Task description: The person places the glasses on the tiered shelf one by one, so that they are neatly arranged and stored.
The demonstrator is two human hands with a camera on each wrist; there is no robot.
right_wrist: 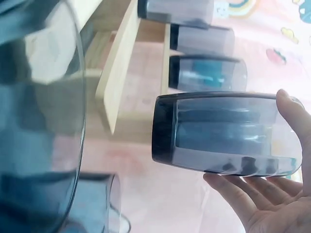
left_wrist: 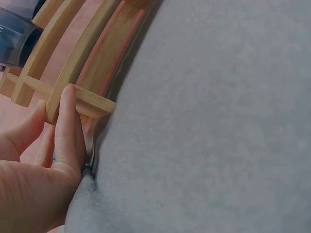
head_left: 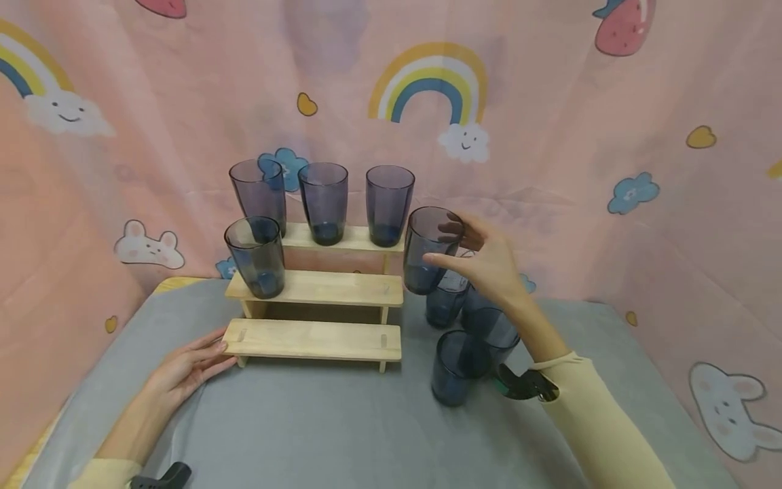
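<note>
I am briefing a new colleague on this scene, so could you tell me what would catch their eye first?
First, the right hand holding a smoky blue glass in the air just right of the wooden stepped rack. Next, four matching glasses on the rack: three on the top step and one at the left of the middle step. The left hand rests on the rack's lowest step.

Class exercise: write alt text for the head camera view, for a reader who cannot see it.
A person's right hand holds a dark glass tumbler beside a three-step wooden rack carrying four tumblers, while the left hand touches the rack's bottom step.
</note>
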